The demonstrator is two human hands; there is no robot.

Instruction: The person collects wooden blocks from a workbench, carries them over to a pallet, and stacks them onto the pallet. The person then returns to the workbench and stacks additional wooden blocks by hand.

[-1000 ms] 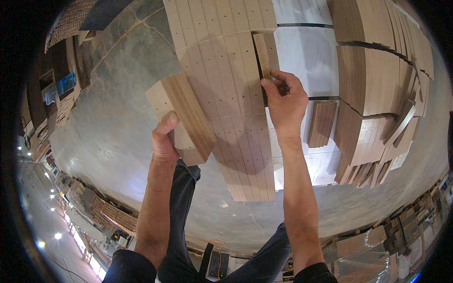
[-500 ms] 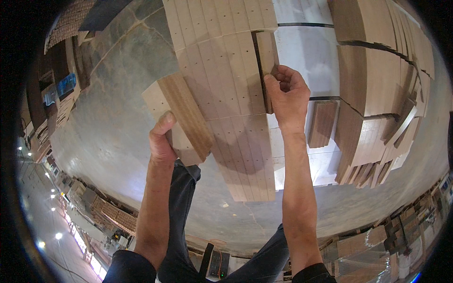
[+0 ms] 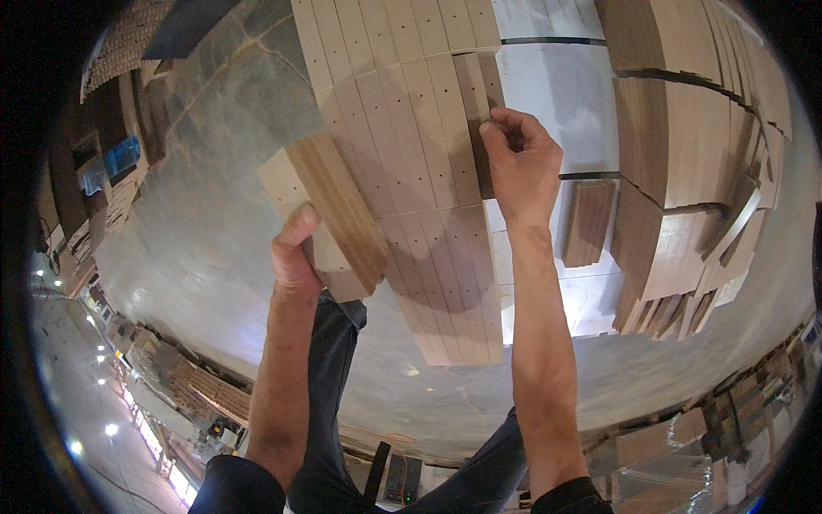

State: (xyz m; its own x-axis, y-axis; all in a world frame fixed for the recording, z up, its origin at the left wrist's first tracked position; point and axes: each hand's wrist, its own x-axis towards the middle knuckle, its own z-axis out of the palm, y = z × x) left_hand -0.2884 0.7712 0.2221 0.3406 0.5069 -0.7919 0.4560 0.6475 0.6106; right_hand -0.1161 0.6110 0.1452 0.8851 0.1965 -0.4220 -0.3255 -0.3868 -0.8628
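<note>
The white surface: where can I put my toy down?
Between the two dark lines, the white surface looks bare, bordered by drilled boards left and board stacks right; the right hand hides its lower-left corner. Just below, a small strip pile crowds it.

Black sleeves point(image 3: 238, 486) leave the forearms point(image 3: 287, 368), left hand point(image 3: 295, 259) and right hand point(image 3: 528, 176) bare, and the trousers point(image 3: 330, 368) are dark blue-grey.

A free hand could pass over the white worktop point(image 3: 556, 103) between the drilled boards point(image 3: 402, 154) and tall stacks point(image 3: 642, 128); the right hand point(image 3: 525, 167) and a short brown stack point(image 3: 589, 221) narrow that lane, while the block point(image 3: 338, 214) in the left hand point(image 3: 295, 248) crowds the boards' left edge
</note>
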